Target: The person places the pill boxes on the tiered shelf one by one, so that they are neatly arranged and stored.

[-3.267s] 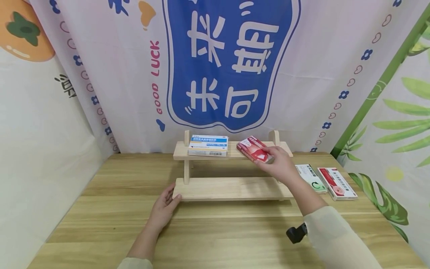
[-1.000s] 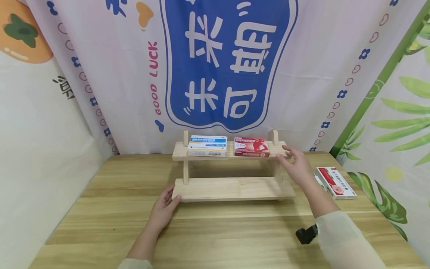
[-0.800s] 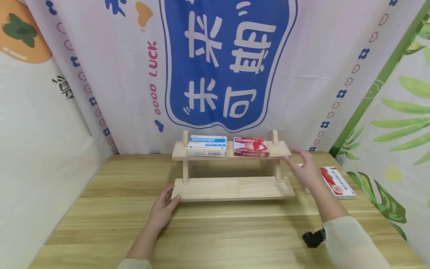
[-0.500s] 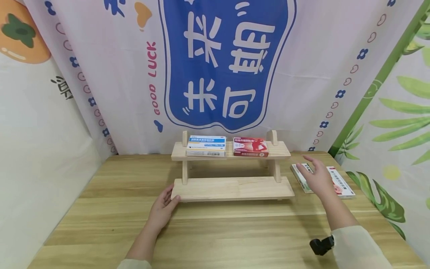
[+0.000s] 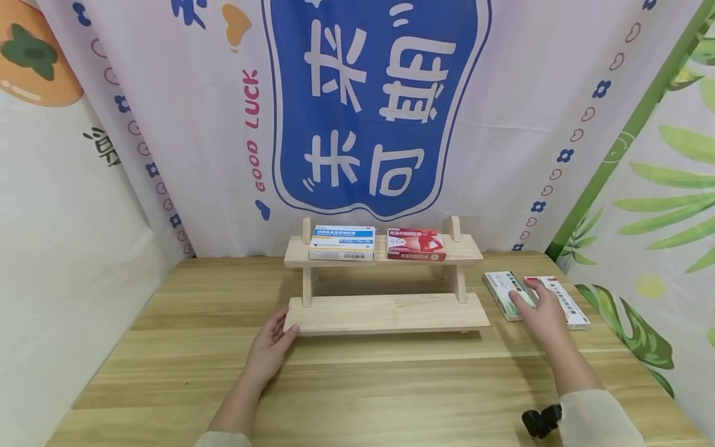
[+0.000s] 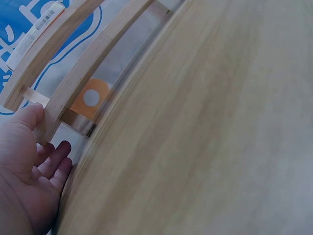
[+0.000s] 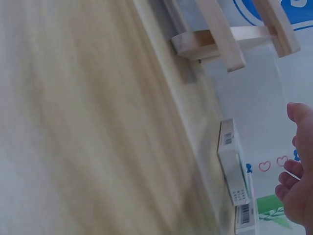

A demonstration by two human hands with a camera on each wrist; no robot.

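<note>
My left hand (image 5: 269, 349) grips the left end of the lower board of a two-tier wooden display stand (image 5: 385, 313). In the left wrist view its thumb lies on one face of the board, with the fingers at the other. My right hand (image 5: 546, 315) reaches over two flat medicine boxes on the table, fingers spread and holding nothing. Its thumb overlaps the green-and-white medicine box (image 5: 501, 292); the fingers partly hide the red-and-white medicine box (image 5: 570, 303). In the right wrist view, the fingers (image 7: 293, 169) appear beside the boxes.
On the upper tier sit a blue-and-white medicine box (image 5: 342, 242) and, to its right, a red medicine box (image 5: 416, 244). The wooden table (image 5: 357, 391) meets a printed cloth (image 5: 514, 124) at its back edge. A black device (image 5: 540, 422) is at the right wrist.
My right hand has set the red box on the upper tier and let go. It has since moved right and down to the two boxes on the table. The left hand stays on the stand.
</note>
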